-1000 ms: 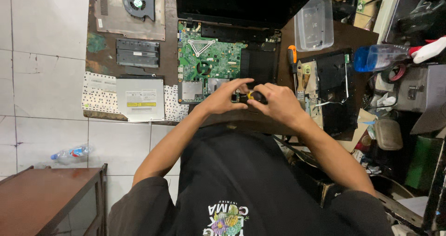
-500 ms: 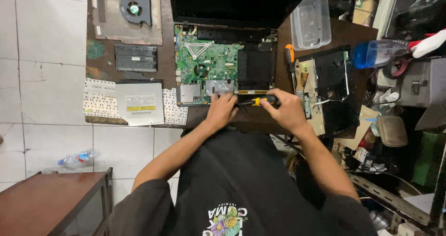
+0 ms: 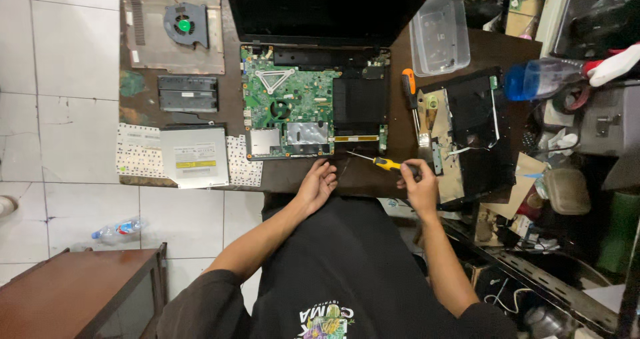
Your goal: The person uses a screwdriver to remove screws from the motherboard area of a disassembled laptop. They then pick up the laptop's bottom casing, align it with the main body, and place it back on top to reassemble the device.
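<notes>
While the laptop lies opened on the desk, much of the strip-down can be judged as done. At far left, a bottom cover (image 3: 172,29) with its fan (image 3: 185,24) is set aside, with a battery (image 3: 188,93) below it and an optical drive (image 3: 194,156) laid on a keyboard (image 3: 141,151). The green board (image 3: 288,109) is seen seated in the chassis, so its removal is judged as left to do. The left hand (image 3: 317,184) is rested at the desk edge just below the board, fingers loosely curled and holding nothing. The right hand (image 3: 419,187) is closed round a yellow screwdriver (image 3: 381,162), its tip pointed toward the board. An orange screwdriver (image 3: 409,92) lies further right.
</notes>
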